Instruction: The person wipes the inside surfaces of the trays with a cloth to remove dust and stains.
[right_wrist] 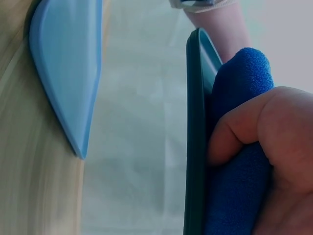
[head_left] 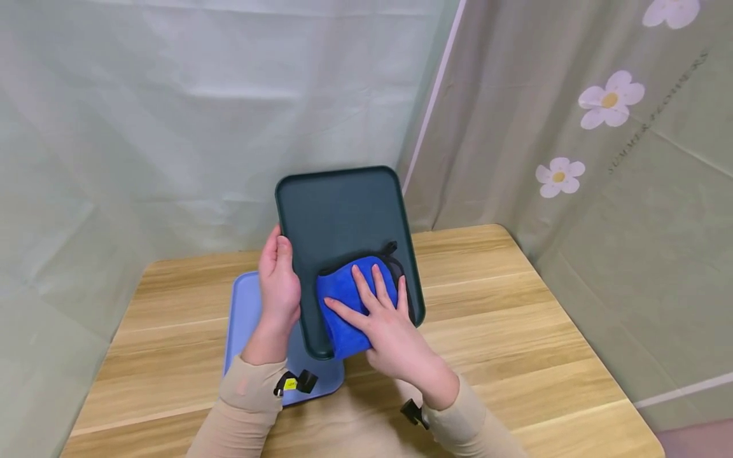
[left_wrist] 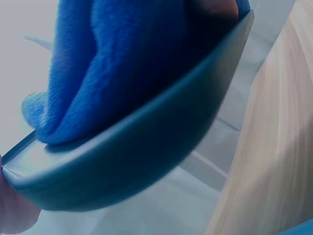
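Note:
A dark green tray (head_left: pixel 343 210) is held up at a tilt above the table, its inner face toward the head camera. My left hand (head_left: pixel 279 286) grips its left edge, thumb on the near side; the other fingers are mostly hidden behind the rim. Against the lower part of the tray lies a folded blue cleaning cloth (head_left: pixel 343 280) with a black edge and loop. My right hand (head_left: pixel 389 324) presses this cloth to the tray with spread fingers. In the right wrist view, a bent thumb or finger rests on the plush cloth (right_wrist: pixel 239 200).
A light blue tray (head_left: pixel 243 318) lies on the wooden table (head_left: pixel 504 331) below my left forearm, partly under the green tray. Pale curtains (head_left: pixel 229 114) hang close behind the table, and a flower-printed one (head_left: pixel 630 222) hangs at the right.

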{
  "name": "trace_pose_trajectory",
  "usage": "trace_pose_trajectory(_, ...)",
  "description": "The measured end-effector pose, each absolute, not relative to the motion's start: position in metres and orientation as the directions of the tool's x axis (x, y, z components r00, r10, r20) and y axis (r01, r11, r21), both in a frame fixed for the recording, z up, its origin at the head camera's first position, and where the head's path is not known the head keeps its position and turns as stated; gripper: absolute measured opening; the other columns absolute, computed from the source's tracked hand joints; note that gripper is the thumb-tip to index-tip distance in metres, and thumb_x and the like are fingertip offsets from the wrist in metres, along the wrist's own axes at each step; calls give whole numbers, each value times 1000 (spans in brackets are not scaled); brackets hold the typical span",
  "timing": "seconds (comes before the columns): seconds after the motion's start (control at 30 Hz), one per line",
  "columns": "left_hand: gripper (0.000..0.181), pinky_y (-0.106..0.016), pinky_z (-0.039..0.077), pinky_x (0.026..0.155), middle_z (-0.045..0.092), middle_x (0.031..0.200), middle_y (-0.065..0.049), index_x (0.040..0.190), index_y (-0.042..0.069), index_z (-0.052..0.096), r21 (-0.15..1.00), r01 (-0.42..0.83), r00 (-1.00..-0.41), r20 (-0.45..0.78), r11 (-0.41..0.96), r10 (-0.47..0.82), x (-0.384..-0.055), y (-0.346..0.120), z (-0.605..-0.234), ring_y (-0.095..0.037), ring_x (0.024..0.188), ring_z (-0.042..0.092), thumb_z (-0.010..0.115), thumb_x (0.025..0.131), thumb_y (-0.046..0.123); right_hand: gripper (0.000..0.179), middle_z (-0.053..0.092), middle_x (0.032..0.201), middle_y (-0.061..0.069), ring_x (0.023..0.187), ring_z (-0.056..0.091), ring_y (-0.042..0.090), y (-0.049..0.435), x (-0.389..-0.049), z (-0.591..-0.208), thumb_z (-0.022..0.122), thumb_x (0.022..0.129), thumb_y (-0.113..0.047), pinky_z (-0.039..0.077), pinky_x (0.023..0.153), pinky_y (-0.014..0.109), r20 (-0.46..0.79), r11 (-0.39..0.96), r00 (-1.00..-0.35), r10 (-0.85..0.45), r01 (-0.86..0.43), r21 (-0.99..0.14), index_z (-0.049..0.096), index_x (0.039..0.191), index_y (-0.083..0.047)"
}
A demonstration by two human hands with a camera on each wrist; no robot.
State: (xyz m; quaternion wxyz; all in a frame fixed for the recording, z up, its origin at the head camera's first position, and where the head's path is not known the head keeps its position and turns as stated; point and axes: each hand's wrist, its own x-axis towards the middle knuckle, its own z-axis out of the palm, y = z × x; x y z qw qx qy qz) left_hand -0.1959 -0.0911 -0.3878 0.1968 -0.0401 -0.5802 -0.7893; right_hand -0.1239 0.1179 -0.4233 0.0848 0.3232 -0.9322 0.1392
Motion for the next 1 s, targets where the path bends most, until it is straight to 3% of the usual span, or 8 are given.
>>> trace_pose_trajectory(0.43, 50, -34, 38, 120, 51, 159, -11, 163, 3, 42, 898, 359, -923, 299, -255, -244, -197, -93, -387, -24, 145, 48, 40, 118, 25, 126, -18, 178, -2, 161, -22, 36, 135, -132, -425, 75, 69, 14, -7, 115, 82, 248, 766, -805, -539, -590, -253, 29, 166, -51)
trace_pose_trajectory(0.73, 49, -34, 39, 119, 52, 159, -11, 162, 3, 43, 895, 359, -922, 295, -265, -251, -196, -91, -388, -23, 143, 49, 40, 118, 24, 125, -16, 179, 1, 160, -24, 37, 135, -129, -425, 73, 69, 16, -8, 114, 84, 251, 748, -795, -552, -605, -274, 30, 167, -48)
trace_pose_trajectory(1.0, 52, -36, 31, 125, 43, 167, -9, 165, 3, 36, 912, 327, -929, 262, -249, -260, -198, -88, -387, -21, 153, 38, 40, 118, 24, 123, -16, 179, 2, 160, -23, 39, 130, -130, -423, 73, 70, 15, -7, 113, 84, 257, 735, -782, -568, -622, -271, 31, 167, -46)
